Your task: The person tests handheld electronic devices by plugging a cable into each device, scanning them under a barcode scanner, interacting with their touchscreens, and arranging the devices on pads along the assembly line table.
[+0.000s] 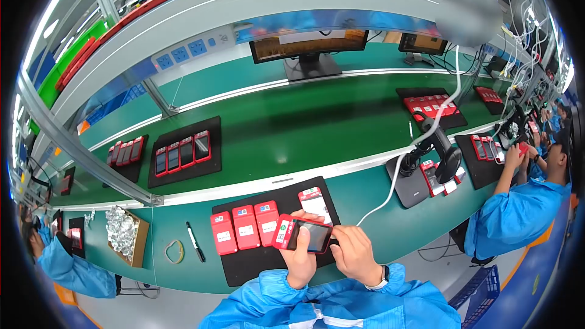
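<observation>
My left hand [299, 260] grips a red handheld terminal with a dark screen [319, 237], thumb across its face, labels showing at its left end. At the terminal's right end, my right hand [356, 254] has its fingers pinched together against the edge; what they hold there is hidden. Under both hands lies a black mat [244, 270]. Several red devices lie face down on it to the left, among them a red device with a white label [246, 227]. Just beyond my hands is another red device with a pale face [313, 203].
Left of the mat are a marker pen [195, 242], a rubber band [174, 251] and a box of crumpled clear wrapping [139, 240]. A scanner on a stand [448, 155] and its white cable [399, 173] stand to the right. Beyond, a green conveyor belt [292, 128] carries mats of devices. Co-workers sit on both sides.
</observation>
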`<state>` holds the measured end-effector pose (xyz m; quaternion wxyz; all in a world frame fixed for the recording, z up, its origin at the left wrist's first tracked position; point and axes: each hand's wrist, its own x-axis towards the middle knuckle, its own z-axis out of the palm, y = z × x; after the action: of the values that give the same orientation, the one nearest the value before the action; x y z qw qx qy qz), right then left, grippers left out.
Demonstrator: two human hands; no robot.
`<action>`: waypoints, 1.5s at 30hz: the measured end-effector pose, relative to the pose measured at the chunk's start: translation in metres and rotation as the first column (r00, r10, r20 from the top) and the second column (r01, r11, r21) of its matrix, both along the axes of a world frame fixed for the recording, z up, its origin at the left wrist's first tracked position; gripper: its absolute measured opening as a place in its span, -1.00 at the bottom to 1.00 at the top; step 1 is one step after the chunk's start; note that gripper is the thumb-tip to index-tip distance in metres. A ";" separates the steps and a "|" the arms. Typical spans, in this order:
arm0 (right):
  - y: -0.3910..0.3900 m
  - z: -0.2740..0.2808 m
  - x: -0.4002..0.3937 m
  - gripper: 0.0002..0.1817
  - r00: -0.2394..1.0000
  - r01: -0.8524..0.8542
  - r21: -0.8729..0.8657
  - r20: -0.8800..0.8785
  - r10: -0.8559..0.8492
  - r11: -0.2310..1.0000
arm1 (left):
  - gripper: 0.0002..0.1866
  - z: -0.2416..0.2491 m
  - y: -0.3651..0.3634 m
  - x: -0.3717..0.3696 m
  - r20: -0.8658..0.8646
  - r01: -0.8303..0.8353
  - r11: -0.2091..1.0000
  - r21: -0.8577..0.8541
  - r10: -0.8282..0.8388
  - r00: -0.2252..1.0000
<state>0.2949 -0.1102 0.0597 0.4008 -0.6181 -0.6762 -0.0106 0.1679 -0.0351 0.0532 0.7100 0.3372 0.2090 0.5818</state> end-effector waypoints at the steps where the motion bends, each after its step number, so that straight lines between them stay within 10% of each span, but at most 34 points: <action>1: 0.000 -0.002 -0.001 -0.62 1.000 -0.005 -0.022 0.001 0.005 1.000 | -0.59 0.002 0.002 -0.001 0.009 0.007 0.999 -0.050 -0.007 1.000; 14: 0.002 -0.029 0.011 -0.70 0.991 -0.029 -0.005 0.134 0.029 1.000 | -0.62 0.009 0.006 -0.002 0.066 0.096 0.967 -0.236 -0.083 0.994; 22: -0.003 -0.036 0.020 -0.58 0.996 -0.052 0.130 0.078 0.042 0.990 | -0.65 -0.002 0.053 -0.028 -0.193 -0.028 0.973 -0.230 -0.017 0.981; 24: -0.007 -0.034 0.023 -0.54 0.996 -0.037 0.095 0.078 0.030 0.995 | -0.52 -0.033 0.077 -0.040 -0.710 -0.080 0.977 0.200 0.200 0.676; 26: -0.007 -0.043 0.024 -0.48 0.996 -0.051 0.123 0.085 0.040 0.991 | -0.39 -0.044 0.078 -0.039 -0.736 -0.109 0.988 0.107 0.152 0.659; 27: -0.006 -0.043 0.024 -0.48 0.994 -0.065 0.134 0.091 0.053 0.989 | -0.29 -0.047 0.079 -0.039 -0.851 -0.071 0.952 0.299 0.300 0.431; 34: -0.006 -0.043 0.025 -0.41 0.988 -0.122 0.094 0.112 0.111 0.988 | -0.27 -0.066 0.068 -0.006 -0.863 0.096 0.921 0.376 0.311 0.399; 39: -0.001 -0.045 0.026 -0.36 0.985 -0.149 0.087 0.102 0.140 0.985 | -0.32 -0.062 0.055 -0.003 -0.752 0.328 0.743 0.584 0.647 -0.125; 42: -0.001 -0.043 0.028 -0.35 0.985 -0.149 0.089 0.096 0.140 0.985 | -0.33 -0.048 0.052 -0.017 -0.912 0.285 0.866 0.410 0.400 0.095; 45: -0.002 -0.042 0.032 -0.34 0.988 -0.137 0.097 0.088 0.128 0.986 | -0.34 -0.051 0.055 -0.046 -0.775 0.372 0.799 0.472 0.578 -0.256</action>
<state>0.3268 -0.1117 0.0175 0.4039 -0.5494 -0.7301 -0.0439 0.1223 0.0198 0.0020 0.0537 0.8304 0.5262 0.1750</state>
